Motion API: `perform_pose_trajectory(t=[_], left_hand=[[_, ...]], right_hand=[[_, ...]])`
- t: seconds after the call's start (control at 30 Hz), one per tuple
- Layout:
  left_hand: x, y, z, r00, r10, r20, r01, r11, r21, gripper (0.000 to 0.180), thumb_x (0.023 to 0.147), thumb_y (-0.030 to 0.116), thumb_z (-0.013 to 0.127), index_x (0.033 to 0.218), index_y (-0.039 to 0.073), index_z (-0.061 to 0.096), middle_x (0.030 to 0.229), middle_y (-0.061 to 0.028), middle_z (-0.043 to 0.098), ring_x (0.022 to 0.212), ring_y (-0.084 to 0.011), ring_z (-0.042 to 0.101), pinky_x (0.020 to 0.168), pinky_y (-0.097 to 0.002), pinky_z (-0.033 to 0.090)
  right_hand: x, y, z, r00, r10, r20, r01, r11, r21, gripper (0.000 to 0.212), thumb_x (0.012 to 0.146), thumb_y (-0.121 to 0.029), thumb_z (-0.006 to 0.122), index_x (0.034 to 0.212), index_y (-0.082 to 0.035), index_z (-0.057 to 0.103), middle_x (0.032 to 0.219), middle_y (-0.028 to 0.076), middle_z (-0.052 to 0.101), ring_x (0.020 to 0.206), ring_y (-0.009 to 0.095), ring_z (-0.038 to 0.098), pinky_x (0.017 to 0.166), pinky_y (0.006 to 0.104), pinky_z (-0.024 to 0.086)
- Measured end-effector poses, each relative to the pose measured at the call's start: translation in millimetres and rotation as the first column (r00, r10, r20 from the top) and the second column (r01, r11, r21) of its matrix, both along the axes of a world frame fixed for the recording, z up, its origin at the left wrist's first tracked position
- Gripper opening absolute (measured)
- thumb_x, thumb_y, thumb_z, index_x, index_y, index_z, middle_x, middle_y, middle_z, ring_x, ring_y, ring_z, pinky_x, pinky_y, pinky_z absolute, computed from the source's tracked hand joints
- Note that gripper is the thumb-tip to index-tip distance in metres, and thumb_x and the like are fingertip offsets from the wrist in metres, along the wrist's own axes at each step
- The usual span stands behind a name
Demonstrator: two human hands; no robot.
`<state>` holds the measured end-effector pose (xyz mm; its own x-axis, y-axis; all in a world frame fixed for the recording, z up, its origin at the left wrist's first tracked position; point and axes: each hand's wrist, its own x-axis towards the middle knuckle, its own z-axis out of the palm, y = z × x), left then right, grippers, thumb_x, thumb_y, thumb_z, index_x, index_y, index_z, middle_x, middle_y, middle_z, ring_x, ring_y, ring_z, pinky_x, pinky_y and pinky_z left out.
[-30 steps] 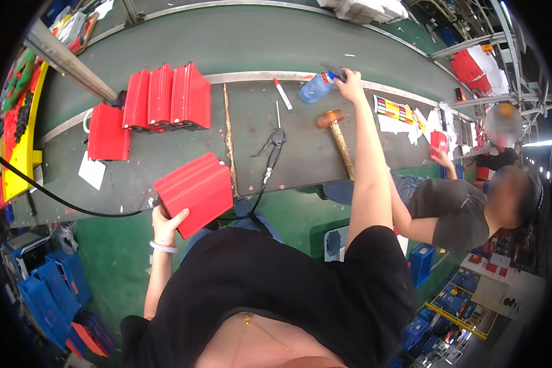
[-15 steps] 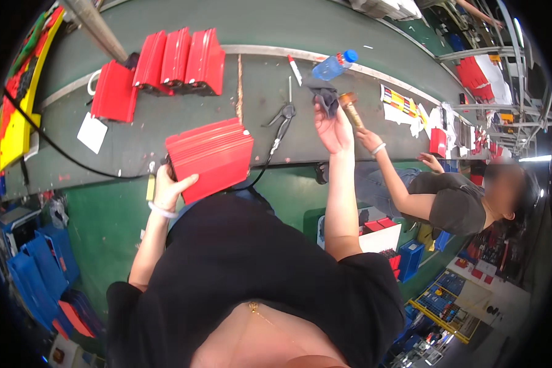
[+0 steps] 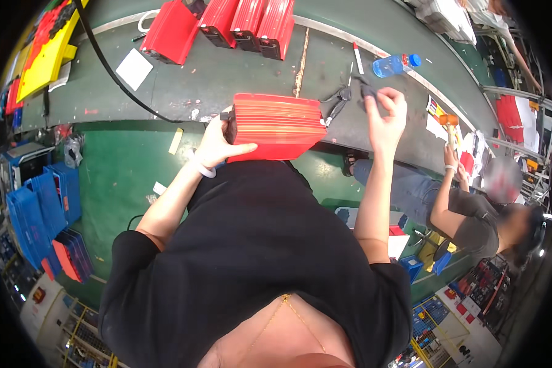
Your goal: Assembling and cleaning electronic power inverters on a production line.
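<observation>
My left hand grips the end of a red ribbed metal case, thumb along its near side. The case is held at the near edge of the bench, in front of my body. Off to its right, my raised right hand pinches a dark grey cloth between thumb and fingers. The cloth hangs apart from the case. Between the two, a black hand tool with a thin tip lies on the bench, partly hidden behind the case.
Several similar red cases stand at the back left, near a white paper. A blue-capped bottle and a marker lie at the back right. At the right, a co-worker holds an orange-headed mallet. Blue bins stand lower left.
The view has shifted, so the bench things sit farther up and right. My left hand has turned the red case more level, close to my body. The cloth stays in my right hand.
</observation>
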<state>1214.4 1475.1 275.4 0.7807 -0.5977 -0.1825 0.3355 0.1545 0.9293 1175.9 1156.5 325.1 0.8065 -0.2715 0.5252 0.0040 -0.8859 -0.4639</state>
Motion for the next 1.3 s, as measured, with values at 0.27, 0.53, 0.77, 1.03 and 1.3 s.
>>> perform_pose_trajectory(t=[0.27,0.53,0.77,1.03,1.3], left_hand=[[3,2,-15,0.996,-0.002,0.092,0.001,1.0,0.015,0.07,0.065,0.005,0.079,0.126,0.0,0.043,0.121,-0.0079,0.052,0.112,-0.0158,0.048,0.1,-0.0317,0.037],[5,-2,-22,0.978,0.012,0.209,-0.059,0.973,0.222,0.074,0.061,0.03,0.081,0.12,0.0,0.049,0.108,-0.0119,0.059,0.103,-0.0177,0.055,0.093,-0.0315,0.042],[8,10,-17,0.987,-0.042,0.154,0.007,0.975,0.22,0.076,0.067,0.012,0.079,0.13,-0.001,0.04,0.124,-0.0099,0.051,0.115,-0.0173,0.046,0.101,-0.0317,0.034],[15,-3,-12,0.978,-0.149,0.147,0.085,0.923,0.374,0.079,0.063,0.02,0.082,0.128,-0.001,0.042,0.122,-0.0097,0.052,0.113,-0.0168,0.047,0.1,-0.031,0.036],[13,2,-9,0.942,-0.138,0.304,0.006,0.918,0.398,0.076,0.063,0.018,0.082,0.125,-0.003,0.044,0.117,-0.0108,0.055,0.108,-0.0171,0.051,0.096,-0.0306,0.039]], right_hand=[[16,100,-10,0.893,0.256,-0.371,-0.319,0.941,-0.117,0.01,0.077,-0.013,0.063,0.078,-0.003,0.063,0.084,0.006,0.059,0.081,0.024,0.055,0.074,0.036,0.04],[49,150,0,0.778,0.569,-0.265,-0.585,0.811,0.023,0.014,0.082,-0.015,0.059,0.082,-0.002,0.063,0.081,0.008,0.056,0.078,0.026,0.053,0.072,0.0377,0.041],[29,65,-24,0.728,0.487,-0.482,-0.473,0.866,0.162,0.019,0.085,-0.016,0.057,0.079,0.0,0.064,0.082,0.01,0.057,0.08,0.028,0.056,0.072,0.0376,0.044],[56,144,2,0.742,0.568,-0.355,-0.524,0.823,0.222,0.02,0.087,-0.019,0.056,0.085,0.0,0.062,0.085,0.012,0.057,0.082,0.028,0.058,0.072,0.0353,0.047],[57,22,25,0.975,0.214,0.051,-0.108,0.266,0.958,0.019,0.091,-0.018,0.055,0.1,-0.004,0.063,0.096,0.003,0.065,0.083,0.011,0.06,0.072,0.0257,0.046]])
